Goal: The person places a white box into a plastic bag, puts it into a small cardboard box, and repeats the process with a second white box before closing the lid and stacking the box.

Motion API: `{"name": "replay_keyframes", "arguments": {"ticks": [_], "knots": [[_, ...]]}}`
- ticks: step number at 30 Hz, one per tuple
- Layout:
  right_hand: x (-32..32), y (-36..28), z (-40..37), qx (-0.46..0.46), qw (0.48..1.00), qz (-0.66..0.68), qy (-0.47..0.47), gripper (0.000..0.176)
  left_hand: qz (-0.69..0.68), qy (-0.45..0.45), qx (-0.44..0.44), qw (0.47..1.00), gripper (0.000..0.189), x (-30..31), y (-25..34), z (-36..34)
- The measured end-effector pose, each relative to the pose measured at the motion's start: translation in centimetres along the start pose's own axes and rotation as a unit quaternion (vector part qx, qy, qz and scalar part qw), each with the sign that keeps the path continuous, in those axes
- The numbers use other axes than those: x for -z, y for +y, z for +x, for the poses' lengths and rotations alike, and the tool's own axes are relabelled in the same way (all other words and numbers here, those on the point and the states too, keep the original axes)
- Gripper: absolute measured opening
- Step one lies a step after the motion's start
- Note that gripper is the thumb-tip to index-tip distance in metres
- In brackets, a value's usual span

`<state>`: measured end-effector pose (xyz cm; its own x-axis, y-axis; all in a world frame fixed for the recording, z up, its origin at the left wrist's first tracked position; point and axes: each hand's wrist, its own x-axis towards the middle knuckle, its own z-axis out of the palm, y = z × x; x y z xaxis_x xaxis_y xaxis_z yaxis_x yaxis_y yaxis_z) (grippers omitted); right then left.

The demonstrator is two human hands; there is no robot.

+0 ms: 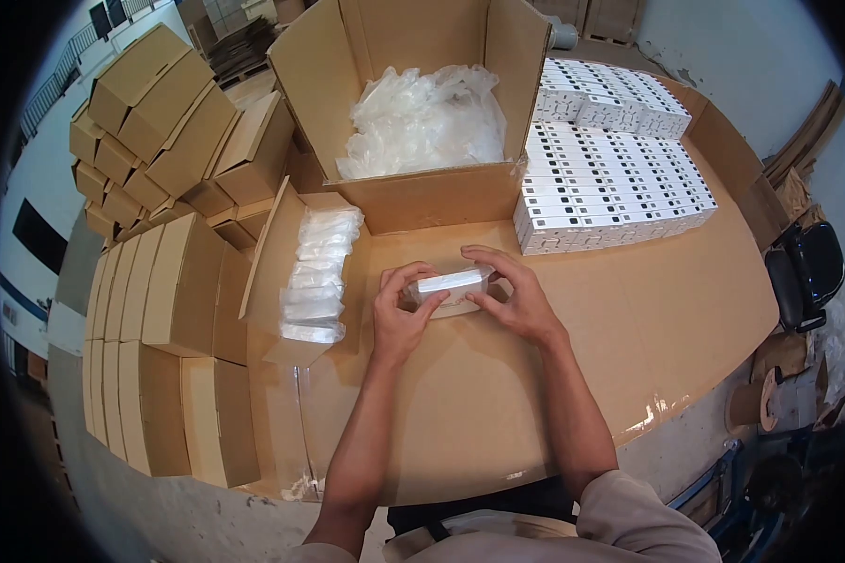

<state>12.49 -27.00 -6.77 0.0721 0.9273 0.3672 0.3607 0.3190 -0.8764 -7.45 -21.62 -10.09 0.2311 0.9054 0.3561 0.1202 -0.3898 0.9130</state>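
Sleeve (629, 516) cut off, left hand (399, 317), right hand (514, 298) gripping half-hidden white box (451, 281)

Left hand (399, 324), right hand (518, 302) bare; beige sleeves (640, 511) rolled up.

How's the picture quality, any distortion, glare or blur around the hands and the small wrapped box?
Head view: heavy fisheye bending, black corners; light soft and even, shadows faint; left hand and right hand sharp on the small wrapped box; plastic bags in the open carton wash out.
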Motion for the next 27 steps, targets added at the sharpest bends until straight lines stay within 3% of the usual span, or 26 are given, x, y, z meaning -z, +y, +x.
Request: {"name": "replay_keyframes", "arguments": {"ticks": [10, 11, 14, 17, 20, 27], "knots": [[0.3, 0.1, 0.2, 0.016, 0.997, -0.069, -0.043, 0.031, -0.033, -0.020, 0.035, 0.999, 0.042, -0.2, -1.3, -0.4], [0.3, 0.2, 0.3, 0.043, 0.995, -0.080, -0.041, 0.029, -0.022, -0.031, 0.029, 0.999, 0.049, -0.2, -1.6, -0.4], [0.1, 0.9, 0.0, -0.037, 0.998, -0.022, -0.044, 0.029, -0.084, -0.032, 0.083, 0.993, 0.066, -0.1, -0.7, -1.2], [-0.2, 1.8, -0.3, -0.015, 0.999, 0.024, 0.019, 0.029, 0.092, 0.022, 0.004, 0.996, 0.081, 0.1, -0.5, -3.4], [-0.6, 1.9, -0.6, -0.026, 0.986, 0.140, 0.090, 0.031, 0.213, 0.021, 0.010, 0.977, 0.085, 1.3, -0.1, -6.8], [-4.7, -1.4, -1.0, 0.008, 0.970, 0.233, 0.063, 0.030, 0.370, -0.109, 0.009, 0.923, 0.067, 4.7, 3.7, -14.5]]}}
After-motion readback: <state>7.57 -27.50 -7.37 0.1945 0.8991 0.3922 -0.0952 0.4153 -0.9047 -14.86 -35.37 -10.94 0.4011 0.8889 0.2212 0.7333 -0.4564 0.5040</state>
